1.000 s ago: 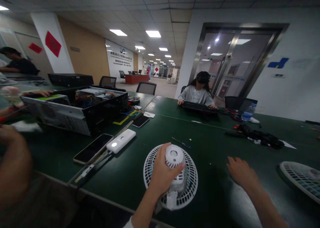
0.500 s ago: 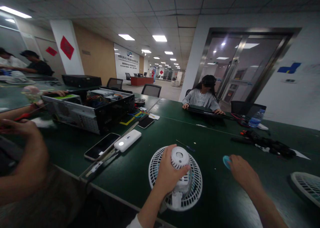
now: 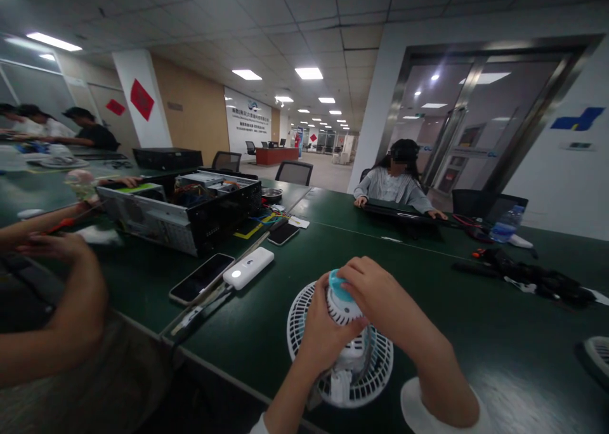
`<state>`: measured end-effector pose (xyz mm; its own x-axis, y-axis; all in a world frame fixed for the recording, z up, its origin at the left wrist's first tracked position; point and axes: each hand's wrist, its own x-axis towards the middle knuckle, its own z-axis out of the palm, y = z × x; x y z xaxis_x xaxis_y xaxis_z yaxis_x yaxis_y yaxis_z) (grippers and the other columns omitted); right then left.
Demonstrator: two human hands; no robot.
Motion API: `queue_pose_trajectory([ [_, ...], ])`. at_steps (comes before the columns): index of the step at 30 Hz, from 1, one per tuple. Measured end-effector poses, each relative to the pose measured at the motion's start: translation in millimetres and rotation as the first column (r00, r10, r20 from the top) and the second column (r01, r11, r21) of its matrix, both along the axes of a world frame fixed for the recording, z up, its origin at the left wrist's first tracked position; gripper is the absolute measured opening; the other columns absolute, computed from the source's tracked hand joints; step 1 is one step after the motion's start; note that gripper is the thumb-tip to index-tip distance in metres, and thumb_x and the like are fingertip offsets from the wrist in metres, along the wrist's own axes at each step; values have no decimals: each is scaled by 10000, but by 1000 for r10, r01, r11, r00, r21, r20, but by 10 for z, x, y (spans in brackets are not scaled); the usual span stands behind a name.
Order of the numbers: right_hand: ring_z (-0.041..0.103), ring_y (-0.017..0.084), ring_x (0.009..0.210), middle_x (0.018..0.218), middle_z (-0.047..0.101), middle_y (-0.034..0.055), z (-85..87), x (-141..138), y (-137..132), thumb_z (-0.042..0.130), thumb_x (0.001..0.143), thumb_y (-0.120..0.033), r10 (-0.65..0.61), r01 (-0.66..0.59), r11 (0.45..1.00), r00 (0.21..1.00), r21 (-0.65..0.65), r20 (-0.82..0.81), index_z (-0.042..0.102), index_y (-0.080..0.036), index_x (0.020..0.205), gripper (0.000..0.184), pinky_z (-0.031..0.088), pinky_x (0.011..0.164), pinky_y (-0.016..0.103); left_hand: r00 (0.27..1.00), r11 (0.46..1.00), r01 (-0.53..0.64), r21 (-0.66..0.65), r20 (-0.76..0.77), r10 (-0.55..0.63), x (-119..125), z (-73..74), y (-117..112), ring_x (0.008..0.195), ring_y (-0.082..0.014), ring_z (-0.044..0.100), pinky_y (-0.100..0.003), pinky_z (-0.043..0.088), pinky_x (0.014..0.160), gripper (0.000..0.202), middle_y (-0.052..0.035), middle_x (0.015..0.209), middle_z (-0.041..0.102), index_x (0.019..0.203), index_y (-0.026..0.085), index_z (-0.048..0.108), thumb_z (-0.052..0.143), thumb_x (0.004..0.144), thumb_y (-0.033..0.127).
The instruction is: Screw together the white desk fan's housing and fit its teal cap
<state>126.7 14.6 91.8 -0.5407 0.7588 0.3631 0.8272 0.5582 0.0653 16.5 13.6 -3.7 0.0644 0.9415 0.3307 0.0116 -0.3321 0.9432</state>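
A white fan [image 3: 352, 348] lies face down on the green table, its round slotted grille below and its motor housing on top. My left hand [image 3: 323, 332] is wrapped around the motor housing, thumb on the near right side. In my right hand [image 3: 375, 288] is a round light-blue cap [image 3: 339, 286], gripped by the fingertips at the top of the housing. The cap covers the housing's top end; whether it is seated there I cannot tell. My right fingers hide part of the cap.
Left of the fan lie a white power bank [image 3: 248, 268], a phone [image 3: 202, 278] and a second phone [image 3: 283, 233]. An opened computer case [image 3: 190, 212] stands beyond, beside a co-worker's arm [image 3: 71, 294]. Another person [image 3: 397, 180] sits across. Black gear [image 3: 533, 275] and a grille [image 3: 599, 348] are rightward.
My right hand has moved left with the light-blue cap, from over the table to the top of the fan's motor housing. My left hand keeps its hold.
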Motion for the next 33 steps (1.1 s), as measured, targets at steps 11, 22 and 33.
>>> queue_pose_trajectory([
  [11,569,201,860,914,628,62,-13,-31,-27,528,779,-16,-64,74,995,988,-65,144,640,-172,896,226,480,694,315,998,998,-31,-54,-53,28,16,-3,-10,1223,-263,425,-411,304,1044,769,-94,1313,444,1255,203,317,740,613,242],
  [22,537,169,792,858,600,40,-35,73,-37,536,777,-21,-30,40,996,993,-81,118,639,-182,883,219,435,660,278,999,999,-6,-45,-39,4,-1,-22,0,1162,-249,476,-396,345,1005,715,-63,1252,489,1227,233,354,737,624,216],
  [33,556,167,774,860,622,45,-28,1,-46,533,809,-65,-19,29,995,994,-94,109,647,-183,886,182,423,637,277,1000,999,-17,-39,-18,16,13,-16,0,1170,-254,474,-389,344,1013,732,-70,1258,489,1222,217,361,749,602,210],
])
